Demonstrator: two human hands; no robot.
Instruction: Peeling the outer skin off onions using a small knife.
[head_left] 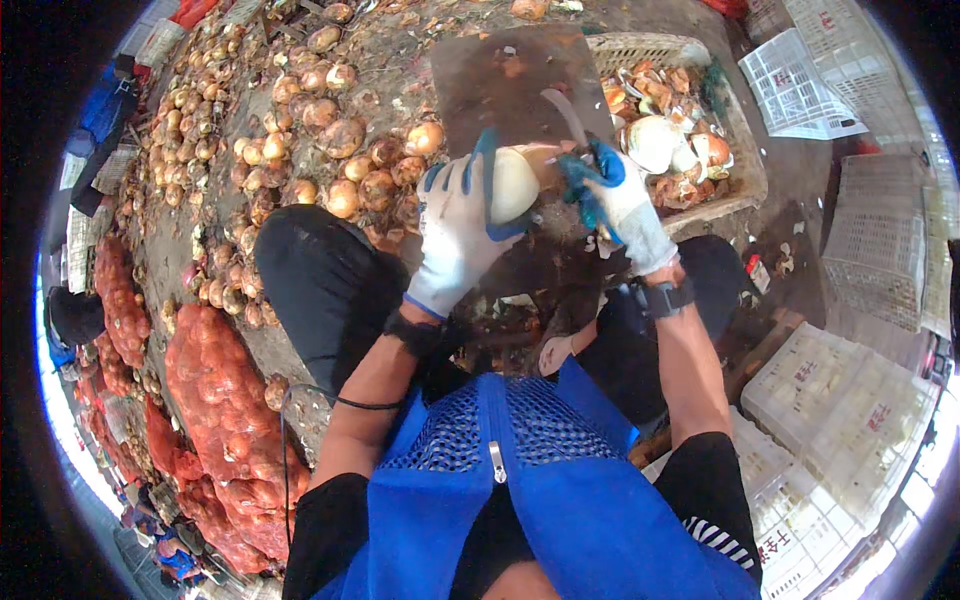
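In the head view, the left hand (455, 215), in a white and blue glove, curls round a pale peeled onion (513, 187), thumb side toward the right hand (612, 195), and the onion sits in front of the person, just beyond the near edge of a dark board (500, 75). The right hand, gloved too, is closed on what looks like a knife (567, 113), its blade pointing away over the board; how the fingers wrap the handle is too blurred to tell. A pale brown strip shows between the onion and the right hand, perhaps skin. A crate (752, 175) of skins and a white bulb (652, 143) stands beyond the right hand, loose onions (340, 135) lie on the ground to the left, and a red mesh bag (225, 420) of more lies nearer. The likeliest trouble, I judge, is a cut: the blade is near the left fingers, and a bare, smooth onion could turn in the glove if the grip slackens or the knife is pushed hard. Gloves made slick by juice would make a slip likelier, and too deep a stroke could gouge the flesh
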